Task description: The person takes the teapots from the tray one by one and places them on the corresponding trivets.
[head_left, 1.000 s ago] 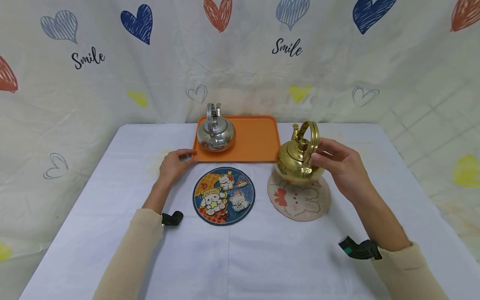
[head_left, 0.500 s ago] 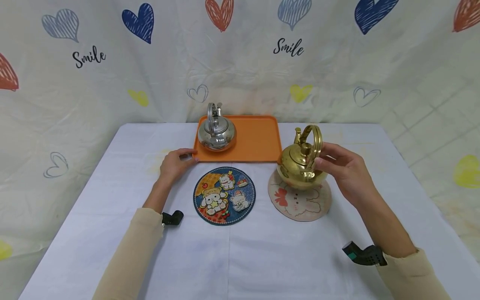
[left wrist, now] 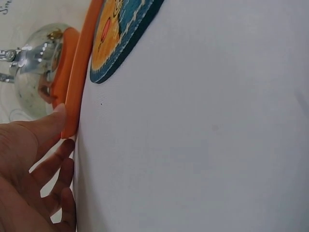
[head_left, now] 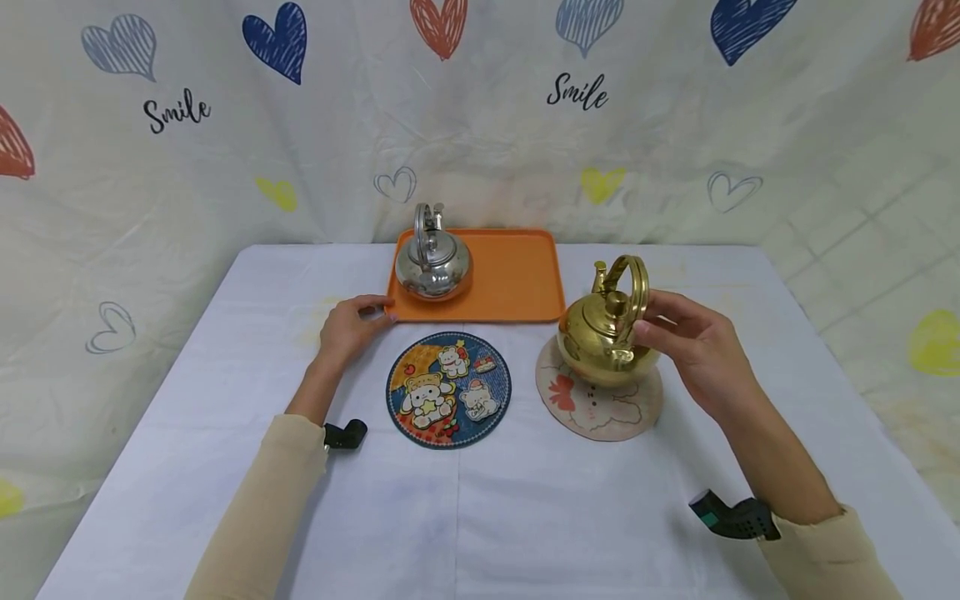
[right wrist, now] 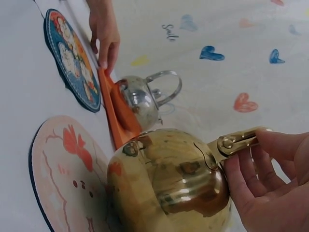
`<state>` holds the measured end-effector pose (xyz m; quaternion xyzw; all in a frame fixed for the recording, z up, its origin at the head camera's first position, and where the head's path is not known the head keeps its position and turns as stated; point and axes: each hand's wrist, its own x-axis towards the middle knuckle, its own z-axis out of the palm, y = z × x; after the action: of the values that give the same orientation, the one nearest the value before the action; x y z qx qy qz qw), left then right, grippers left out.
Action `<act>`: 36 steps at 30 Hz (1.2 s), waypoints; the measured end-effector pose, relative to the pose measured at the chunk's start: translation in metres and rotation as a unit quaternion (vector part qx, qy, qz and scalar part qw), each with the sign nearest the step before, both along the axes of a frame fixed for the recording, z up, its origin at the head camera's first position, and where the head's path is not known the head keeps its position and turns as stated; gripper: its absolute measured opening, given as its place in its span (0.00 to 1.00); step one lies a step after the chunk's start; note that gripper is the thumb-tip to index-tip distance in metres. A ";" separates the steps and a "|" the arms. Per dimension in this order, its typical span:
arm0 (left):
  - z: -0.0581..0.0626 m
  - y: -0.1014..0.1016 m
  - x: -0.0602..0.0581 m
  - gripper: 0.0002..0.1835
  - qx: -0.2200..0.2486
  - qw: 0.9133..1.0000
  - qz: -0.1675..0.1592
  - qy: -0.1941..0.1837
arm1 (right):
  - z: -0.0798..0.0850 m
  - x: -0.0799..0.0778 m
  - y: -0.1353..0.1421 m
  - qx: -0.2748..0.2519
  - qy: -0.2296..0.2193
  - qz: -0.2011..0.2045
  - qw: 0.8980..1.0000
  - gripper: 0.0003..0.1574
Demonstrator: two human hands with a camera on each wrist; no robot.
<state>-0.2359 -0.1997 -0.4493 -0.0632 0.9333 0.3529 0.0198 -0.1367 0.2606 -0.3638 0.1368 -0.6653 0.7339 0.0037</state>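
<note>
My right hand [head_left: 693, 346] grips the upright handle of a shiny gold kettle [head_left: 600, 342]. The kettle is over the back part of a round pink coaster with a rabbit on it [head_left: 592, 417]; the right wrist view shows a dark shadow on the coaster beside the kettle's base, and I cannot tell whether the two touch. At the near left corner of an orange tray [head_left: 517, 279], my left hand [head_left: 348, 329] pinches the rim, its thumb [left wrist: 59, 113] on the edge. A silver kettle [head_left: 433, 271] stands on the left part of that tray.
A round blue coaster with cartoon animals [head_left: 420, 417] lies in front of the tray, left of the pink coaster. White cloth [head_left: 450, 525] covers the table. Behind it hangs a pale sheet with hearts and writing [head_left: 487, 125].
The gold kettle, in my right hand, has come slightly toward me and to the right, lower in view over the pink coaster. My left hand stays at the tray corner.
</note>
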 end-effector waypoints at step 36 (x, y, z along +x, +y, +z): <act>0.000 0.001 -0.001 0.20 -0.005 1.000 0.004 0.000 | -0.010 0.022 0.000 0.001 -0.010 -0.002 1.000 0.21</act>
<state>-0.2374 -0.1984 -0.4496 -0.0671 0.9347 0.3485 0.0180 -0.1142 0.2601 -0.3742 0.1276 -0.6660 0.7349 -0.0016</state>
